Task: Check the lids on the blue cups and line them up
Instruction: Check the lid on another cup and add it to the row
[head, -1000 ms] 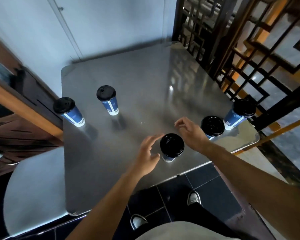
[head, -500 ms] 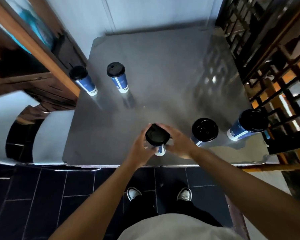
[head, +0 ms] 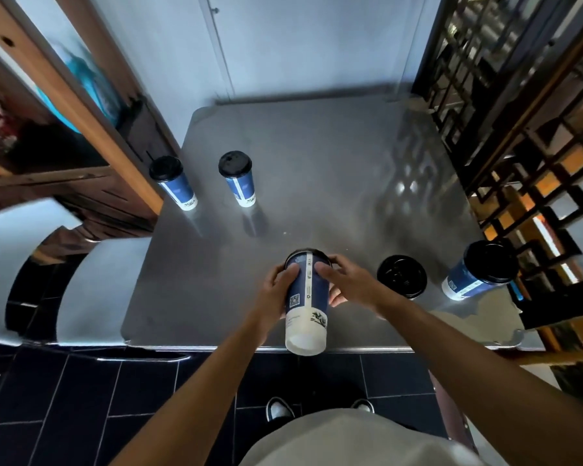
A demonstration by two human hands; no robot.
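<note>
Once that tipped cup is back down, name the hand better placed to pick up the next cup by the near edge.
Right. The right hand is on the side of the held cup that faces the lidded cup standing near the table's front edge; the left hand would probably have to cross over.

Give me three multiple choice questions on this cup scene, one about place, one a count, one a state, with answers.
1. Where do the two far cups stand?
A. far left of the table
B. far right corner
C. on the floor

2. How many blue cups show?
A. three
B. five
C. seven

3. How is the held cup?
A. upright on the table
B. tipped, base toward the camera
C. lidless

Answers:
1 A, both far cups stand at the table's left.
2 B, two far, two right, one held.
3 B, left hand and right hand grip the held cup, white base nearest.
</note>
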